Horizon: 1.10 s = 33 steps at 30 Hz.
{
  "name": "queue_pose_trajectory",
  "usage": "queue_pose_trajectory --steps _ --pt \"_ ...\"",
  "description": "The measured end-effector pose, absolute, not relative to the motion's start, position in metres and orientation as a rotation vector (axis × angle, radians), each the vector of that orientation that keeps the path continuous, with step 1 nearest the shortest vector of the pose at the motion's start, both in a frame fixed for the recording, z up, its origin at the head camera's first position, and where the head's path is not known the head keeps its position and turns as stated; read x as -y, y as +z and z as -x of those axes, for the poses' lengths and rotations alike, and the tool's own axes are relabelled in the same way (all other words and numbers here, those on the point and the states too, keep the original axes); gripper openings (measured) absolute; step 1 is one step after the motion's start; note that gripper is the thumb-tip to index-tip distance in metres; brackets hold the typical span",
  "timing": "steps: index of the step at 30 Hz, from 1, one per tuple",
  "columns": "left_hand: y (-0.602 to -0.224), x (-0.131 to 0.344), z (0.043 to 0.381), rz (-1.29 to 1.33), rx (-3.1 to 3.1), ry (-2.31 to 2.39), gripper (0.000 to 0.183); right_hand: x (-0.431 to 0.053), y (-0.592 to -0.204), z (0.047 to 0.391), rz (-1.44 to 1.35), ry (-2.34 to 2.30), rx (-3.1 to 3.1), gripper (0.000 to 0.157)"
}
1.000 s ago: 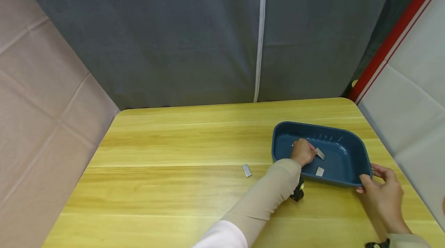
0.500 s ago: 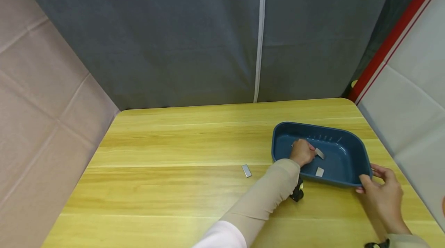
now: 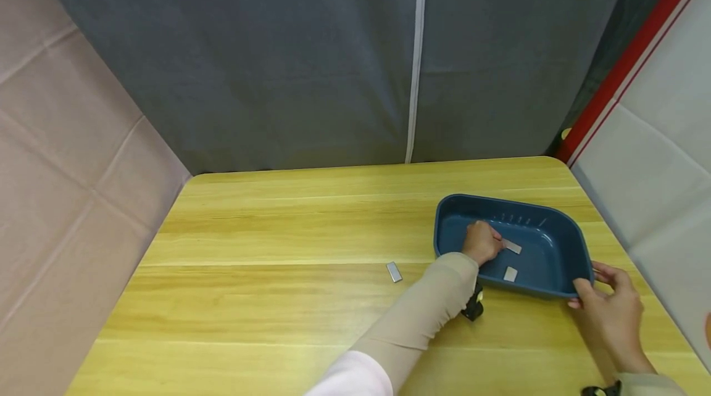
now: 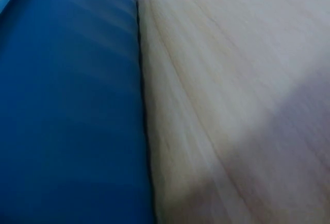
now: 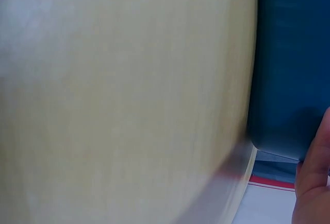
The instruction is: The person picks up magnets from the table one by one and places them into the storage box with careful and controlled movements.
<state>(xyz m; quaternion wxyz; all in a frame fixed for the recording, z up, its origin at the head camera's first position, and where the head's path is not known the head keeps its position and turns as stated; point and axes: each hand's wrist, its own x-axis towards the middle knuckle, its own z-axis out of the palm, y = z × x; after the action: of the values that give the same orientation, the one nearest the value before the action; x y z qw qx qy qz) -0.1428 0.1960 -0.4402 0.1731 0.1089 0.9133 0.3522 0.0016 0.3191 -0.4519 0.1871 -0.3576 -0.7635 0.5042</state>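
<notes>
In the head view, a dark blue plastic basin (image 3: 547, 260) stands on the right part of the table. My left hand (image 3: 482, 243) reaches over its near side. Its curled fingertips pinch the left end of a small flat silver-grey rectangular piece (image 3: 512, 247) over the basin's floor. A second, shorter grey piece (image 3: 510, 274) lies in the basin closer to me. At the near right corner, my right hand (image 3: 613, 303) grips the rim between thumb and fingers. The right wrist view has part of that hand (image 5: 313, 177) against the basin's outer wall (image 5: 291, 69).
Another silver rectangular piece (image 3: 394, 272) lies on the wooden table (image 3: 250, 297), left of the basin. Grey curtain (image 3: 305, 63) hangs behind the table. A white panel (image 3: 666, 155) with a red edge rises at the right, and pale cloth (image 3: 83, 168) at the left.
The silver-grey piece at my left fingertips has turned to lie flatter across the basin, its right end shifting slightly right. My right hand keeps its grip on the rim.
</notes>
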Motion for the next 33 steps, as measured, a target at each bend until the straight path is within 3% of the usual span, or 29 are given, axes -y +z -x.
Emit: queue_pose_trajectory --steps 11,33 --pt "-0.439 -0.194 0.147 -0.4 -2.595 1.122 0.004 -0.32 -0.452 0.001 0.991 1.396 2.153 0.03" --pt "-0.402 -0.17 0.157 -0.59 -2.298 1.536 0.018 -0.32 -0.452 0.0 1.01 1.408 2.144 0.029"
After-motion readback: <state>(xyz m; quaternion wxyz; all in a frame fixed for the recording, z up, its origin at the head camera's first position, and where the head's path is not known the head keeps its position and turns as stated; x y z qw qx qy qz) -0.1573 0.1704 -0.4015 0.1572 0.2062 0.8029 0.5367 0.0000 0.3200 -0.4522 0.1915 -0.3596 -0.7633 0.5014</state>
